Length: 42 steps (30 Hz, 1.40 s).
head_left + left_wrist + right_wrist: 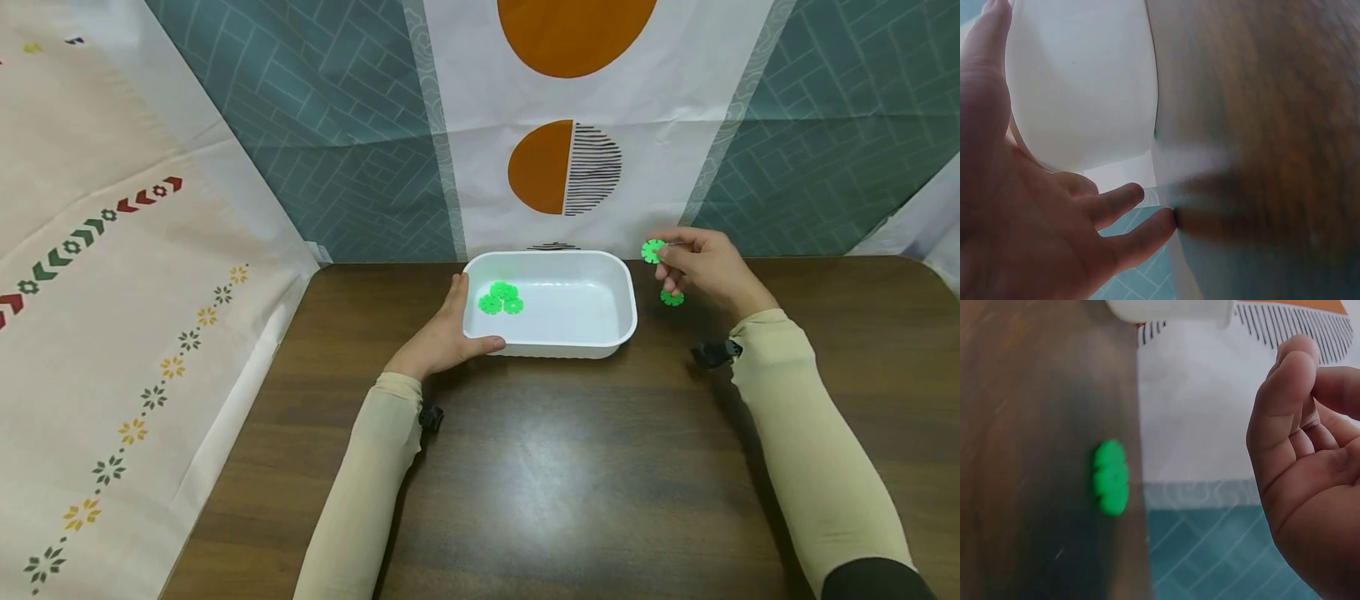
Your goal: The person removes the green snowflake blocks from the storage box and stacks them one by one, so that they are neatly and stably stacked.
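Observation:
A white tray (pixel 555 344) stands on the table near its far edge, with several green notched discs (pixel 513 307) bunched in its left part. My left hand (pixel 442 333) holds the tray's left end, thumb along the front rim and fingers up the left side. In the left wrist view, the lower fingers (pixel 1141 240) extend beside the tray wall. To the right of the tray, my right hand (pixel 701 265) pinches a green notched disc (pixel 652 251) above the table. Below that hand is another green disc (pixel 672 298), also showing in the right wrist view.
The brown wooden table (pixel 525 467) ends at a patterned cloth backdrop (pixel 337 142) just behind the tray. A pale cloth (pixel 150 300) with a flower print borders the left side. Black wrist straps (pixel 716 354) sit over the sleeves.

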Available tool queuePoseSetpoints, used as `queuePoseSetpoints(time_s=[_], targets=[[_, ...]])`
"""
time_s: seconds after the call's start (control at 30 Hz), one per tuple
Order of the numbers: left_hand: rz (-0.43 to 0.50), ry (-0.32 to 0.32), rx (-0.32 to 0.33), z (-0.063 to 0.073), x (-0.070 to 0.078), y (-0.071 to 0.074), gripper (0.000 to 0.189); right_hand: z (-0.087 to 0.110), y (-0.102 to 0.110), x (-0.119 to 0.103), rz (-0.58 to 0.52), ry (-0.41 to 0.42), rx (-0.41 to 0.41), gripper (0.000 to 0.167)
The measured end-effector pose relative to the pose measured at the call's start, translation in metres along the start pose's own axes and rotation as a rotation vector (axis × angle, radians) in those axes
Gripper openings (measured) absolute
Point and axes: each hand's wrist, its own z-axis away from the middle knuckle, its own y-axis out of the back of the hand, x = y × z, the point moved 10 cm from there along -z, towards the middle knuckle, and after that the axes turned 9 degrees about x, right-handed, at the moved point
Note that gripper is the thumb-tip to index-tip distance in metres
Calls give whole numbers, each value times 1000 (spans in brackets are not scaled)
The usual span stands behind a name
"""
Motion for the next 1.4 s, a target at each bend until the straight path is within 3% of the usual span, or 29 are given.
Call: queuePoseSetpoints(time_s=[0.2,0.5,0.7,1.4], targets=[[-7,-4,-4,-1,2,-1,128,8,19,26,16,-45,-9,37],[-19,16,5,1,-2,2,127,9,29,53,36,-110,-48,42],[-21,12,0,2,-3,3,127,5,32,69,49,-157,-64,33],[-15,12,-7,-1,-1,-2,127,2,32,90,130,-260,-85,35]])
